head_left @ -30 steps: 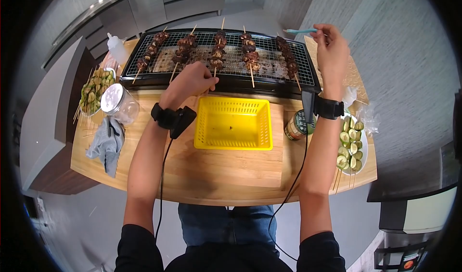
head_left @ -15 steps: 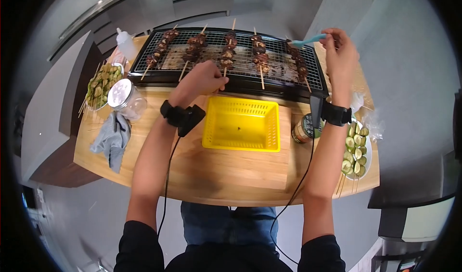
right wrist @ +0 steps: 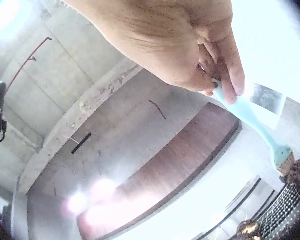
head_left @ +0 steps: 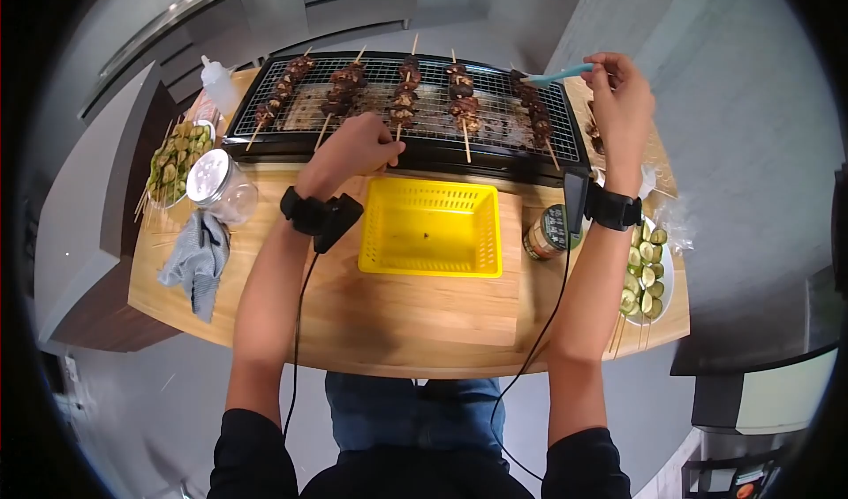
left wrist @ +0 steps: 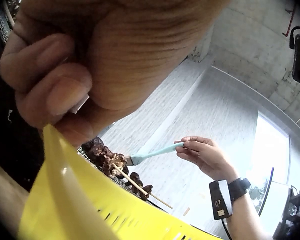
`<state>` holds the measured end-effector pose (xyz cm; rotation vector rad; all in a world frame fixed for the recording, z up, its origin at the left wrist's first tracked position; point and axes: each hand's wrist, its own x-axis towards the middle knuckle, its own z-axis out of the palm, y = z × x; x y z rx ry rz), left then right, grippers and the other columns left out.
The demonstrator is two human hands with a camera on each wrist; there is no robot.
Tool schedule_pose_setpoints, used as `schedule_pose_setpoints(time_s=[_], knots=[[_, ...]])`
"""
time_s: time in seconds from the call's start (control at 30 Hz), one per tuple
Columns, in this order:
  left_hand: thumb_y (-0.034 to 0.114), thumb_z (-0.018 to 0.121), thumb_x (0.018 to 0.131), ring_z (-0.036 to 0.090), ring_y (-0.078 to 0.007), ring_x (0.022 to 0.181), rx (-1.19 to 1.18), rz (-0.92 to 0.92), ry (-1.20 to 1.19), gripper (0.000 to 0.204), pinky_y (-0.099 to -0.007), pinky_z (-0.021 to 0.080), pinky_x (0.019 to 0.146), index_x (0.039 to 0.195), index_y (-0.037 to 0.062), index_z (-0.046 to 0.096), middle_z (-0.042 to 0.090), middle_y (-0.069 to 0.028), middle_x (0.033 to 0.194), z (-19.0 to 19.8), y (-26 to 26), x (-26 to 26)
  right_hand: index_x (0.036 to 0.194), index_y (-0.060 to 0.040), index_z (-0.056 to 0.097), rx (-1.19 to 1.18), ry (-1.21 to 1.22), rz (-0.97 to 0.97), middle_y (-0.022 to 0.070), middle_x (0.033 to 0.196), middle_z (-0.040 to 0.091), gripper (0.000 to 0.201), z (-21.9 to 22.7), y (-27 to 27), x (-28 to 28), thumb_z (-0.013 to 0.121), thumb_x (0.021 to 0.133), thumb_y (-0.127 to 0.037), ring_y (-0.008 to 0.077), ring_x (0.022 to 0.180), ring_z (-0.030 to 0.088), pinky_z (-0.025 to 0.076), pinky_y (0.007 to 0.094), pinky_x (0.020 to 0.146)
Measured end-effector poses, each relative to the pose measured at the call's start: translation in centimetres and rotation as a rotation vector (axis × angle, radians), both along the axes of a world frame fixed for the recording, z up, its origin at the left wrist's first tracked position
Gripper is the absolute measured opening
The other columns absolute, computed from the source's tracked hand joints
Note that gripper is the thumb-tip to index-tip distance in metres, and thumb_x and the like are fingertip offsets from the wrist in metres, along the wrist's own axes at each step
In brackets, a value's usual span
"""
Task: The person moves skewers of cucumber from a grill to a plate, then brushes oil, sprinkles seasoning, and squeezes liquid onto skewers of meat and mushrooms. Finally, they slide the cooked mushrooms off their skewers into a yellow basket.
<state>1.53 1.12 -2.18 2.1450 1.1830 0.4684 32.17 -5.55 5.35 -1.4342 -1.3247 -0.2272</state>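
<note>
Several meat skewers lie across the wire rack of a black grill. My left hand is at the grill's front edge, curled fingers pinching the stick end of the middle skewer. In the left wrist view a pale bit shows between those fingers, above the corner of a yellow basket. With my right hand I hold a light blue basting brush by its handle. Its bristles touch the upper meat of the rightmost skewer.
The yellow basket stands on a cutting board. At left are a shaker jar, grey cloth, squeeze bottle and plate of vegetable skewers. A seasoning jar and another vegetable plate stand at right.
The brush has moved from beyond the grill's right end, tilting down onto the rightmost skewer's upper meat. My left hand stays at the middle skewer.
</note>
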Motion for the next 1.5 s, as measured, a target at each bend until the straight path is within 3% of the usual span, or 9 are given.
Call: schedule_pose_setpoints(time_s=[0.3,0.73,1.07,1.17,1.27,1.37,1.5], knots=[[0.020,0.062,0.092,0.053,-0.0123,0.042,-0.020,0.000,0.008,0.035,-0.0274,0.041,0.045,0.070,-0.0075,0.068,0.057,-0.0066,0.050,-0.3,0.3,0.0,0.092,-0.0006,0.069,-0.065,0.061,-0.049,0.0123,0.079,0.071,0.020,1.7,-2.0,0.8,0.060,0.083,-0.016,0.0208,0.066,0.066,0.052,0.0317,0.065],[0.022,0.063,0.092,0.052,-0.0117,0.042,-0.037,0.003,0.010,0.037,-0.0277,0.041,0.045,0.069,-0.0075,0.067,0.057,-0.0066,0.050,0.0,0.1,-0.1,0.090,-0.0015,0.069,-0.132,-0.048,-0.144,0.0125,0.079,0.071,0.021,2.5,-3.5,0.9,0.062,0.081,-0.019,0.0247,0.072,0.068,0.052,0.0329,0.070],[0.030,0.067,0.088,0.052,-0.0142,0.043,0.022,0.051,-0.031,0.038,-0.0294,0.041,0.047,0.071,-0.0045,0.069,0.057,-0.0073,0.050,1.8,0.0,-2.5,0.102,0.0050,0.061,-0.109,0.096,0.207,0.0072,0.088,0.066,0.018,4.5,-5.3,-3.1,0.065,0.091,-0.009,0.0110,0.077,0.064,0.052,0.0236,0.070],[0.030,0.067,0.088,0.053,-0.0146,0.043,-0.019,0.126,-0.061,0.038,-0.0298,0.041,0.046,0.069,-0.0037,0.069,0.057,-0.0069,0.050,3.2,0.7,-5.3,0.102,0.0047,0.061,-0.077,0.079,0.261,0.0072,0.086,0.066,0.020,4.4,-4.9,-4.9,0.067,0.090,-0.011,0.0103,0.076,0.064,0.052,0.0232,0.070],[0.026,0.068,0.087,0.054,-0.0149,0.043,0.153,0.242,0.033,0.036,-0.0299,0.041,0.045,0.064,-0.0029,0.067,0.058,-0.0061,0.050,3.3,1.8,-8.2,0.100,0.0039,0.062,-0.072,0.039,0.261,0.0072,0.084,0.066,0.017,4.1,-4.5,-6.7,0.066,0.091,-0.011,0.0103,0.074,0.063,0.051,0.0234,0.069],[0.023,0.068,0.085,0.056,-0.0152,0.043,0.103,0.255,-0.033,0.035,-0.0299,0.044,0.045,0.062,-0.0036,0.066,0.058,-0.0069,0.050,2.6,2.3,-9.4,0.097,0.0035,0.061,-0.056,0.072,0.253,0.0072,0.082,0.066,0.015,3.6,-3.5,-9.0,0.065,0.092,-0.010,0.0101,0.072,0.062,0.052,0.0237,0.068],[0.025,0.068,0.082,0.057,-0.0162,0.043,0.040,0.203,-0.067,0.038,-0.0300,0.046,0.046,0.056,-0.0025,0.064,0.059,-0.0074,0.050,1.9,2.4,-9.1,0.101,0.0032,0.054,-0.003,0.173,0.482,0.0140,0.094,0.070,0.014,2.3,0.6,-10.9,0.060,0.095,-0.008,0.0105,0.071,0.062,0.052,0.0233,0.066]])
